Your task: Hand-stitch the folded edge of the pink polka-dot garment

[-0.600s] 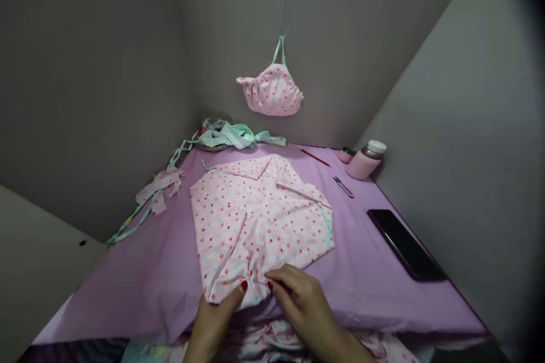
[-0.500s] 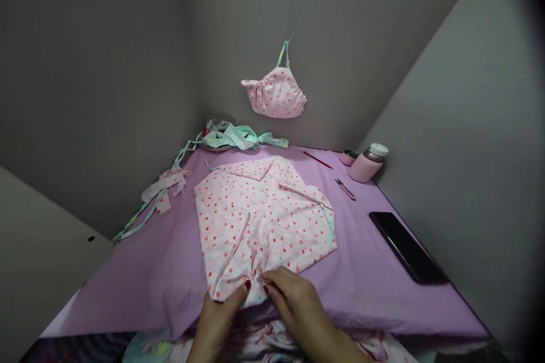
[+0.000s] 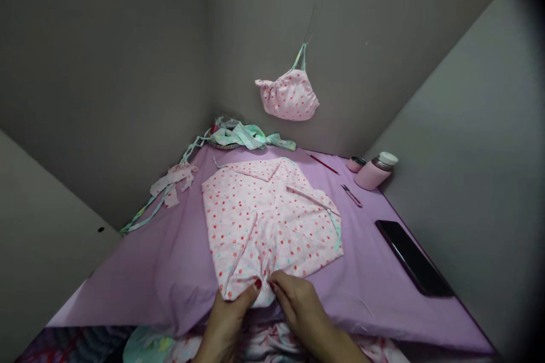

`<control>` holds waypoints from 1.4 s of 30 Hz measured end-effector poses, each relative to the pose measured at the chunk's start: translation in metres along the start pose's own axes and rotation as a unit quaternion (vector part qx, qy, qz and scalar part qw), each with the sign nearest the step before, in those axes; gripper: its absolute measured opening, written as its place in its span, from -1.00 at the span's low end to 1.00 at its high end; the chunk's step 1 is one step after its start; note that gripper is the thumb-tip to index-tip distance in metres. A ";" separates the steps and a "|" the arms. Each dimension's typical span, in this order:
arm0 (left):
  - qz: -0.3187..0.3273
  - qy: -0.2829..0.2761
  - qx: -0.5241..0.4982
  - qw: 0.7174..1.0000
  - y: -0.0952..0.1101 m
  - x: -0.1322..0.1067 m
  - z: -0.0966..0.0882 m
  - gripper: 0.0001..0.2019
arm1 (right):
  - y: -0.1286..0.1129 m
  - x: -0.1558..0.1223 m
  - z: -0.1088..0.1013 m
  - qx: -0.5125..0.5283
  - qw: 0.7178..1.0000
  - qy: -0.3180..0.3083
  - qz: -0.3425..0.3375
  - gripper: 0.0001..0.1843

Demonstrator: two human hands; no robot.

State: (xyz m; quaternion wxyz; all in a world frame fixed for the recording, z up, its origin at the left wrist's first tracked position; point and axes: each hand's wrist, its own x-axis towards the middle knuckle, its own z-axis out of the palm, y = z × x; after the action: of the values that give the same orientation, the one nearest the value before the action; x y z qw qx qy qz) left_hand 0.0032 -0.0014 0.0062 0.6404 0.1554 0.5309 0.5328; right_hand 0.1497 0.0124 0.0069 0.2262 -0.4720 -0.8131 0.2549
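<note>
A folded piece of pink fabric with red and teal dots (image 3: 268, 218) lies spread on the purple tablecloth (image 3: 170, 261). My left hand (image 3: 230, 317) pinches its near edge between thumb and fingers. My right hand (image 3: 298, 306) pinches the same edge just to the right, fingertips almost meeting those of the left. The cloth bunches into small gathers between the two hands. More dotted fabric lies in my lap below the table edge.
A gathered pink dotted pouch (image 3: 289, 99) hangs on a string by the back wall. Teal fabric strips (image 3: 242, 136) and pink scraps (image 3: 174, 176) lie at back left. A red pencil (image 3: 323, 164), thread snips (image 3: 351, 195), pink bottle (image 3: 374, 171), small pink cup (image 3: 354, 163) and black phone (image 3: 413, 258) sit right.
My right hand has slid left along the near edge toward my left hand, gathering the cloth between them. The view has shifted slightly.
</note>
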 end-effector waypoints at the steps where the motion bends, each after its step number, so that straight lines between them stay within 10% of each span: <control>1: 0.005 -0.001 0.010 1.000 0.000 0.001 0.000 -0.42 | 0.000 0.000 0.001 0.001 1.000 0.000 -0.002 -0.75; 9: 0.040 -0.020 0.080 0.996 0.000 0.004 -0.002 -0.52 | -0.012 0.003 0.003 0.046 0.996 -0.035 0.061 -0.78; 19: 0.112 0.002 0.169 0.979 0.000 0.001 -0.001 -0.72 | -0.031 0.022 -0.011 -0.162 0.987 -0.018 -0.011 -0.92; 26: 0.113 -0.047 0.198 0.973 -0.001 0.003 -0.004 -0.77 | -0.032 0.031 -0.017 -0.264 0.950 -0.117 -0.117 -0.89; 32: 0.141 -0.047 0.215 0.965 0.006 0.006 -0.007 -0.82 | -0.027 0.037 -0.023 -0.181 0.945 -0.037 -0.270 -0.87; 42: 0.152 -0.055 0.282 0.946 -0.002 0.012 -0.001 -0.71 | -0.006 0.032 -0.010 -0.042 0.993 -0.014 -0.113 -0.82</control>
State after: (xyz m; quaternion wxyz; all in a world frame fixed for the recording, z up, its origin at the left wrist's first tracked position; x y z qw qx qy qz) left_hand 0.0013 0.0074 -0.0016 0.5100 0.4375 0.5937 0.4427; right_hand 0.1378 0.0398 0.0219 0.2219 -0.3826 -0.8744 0.1997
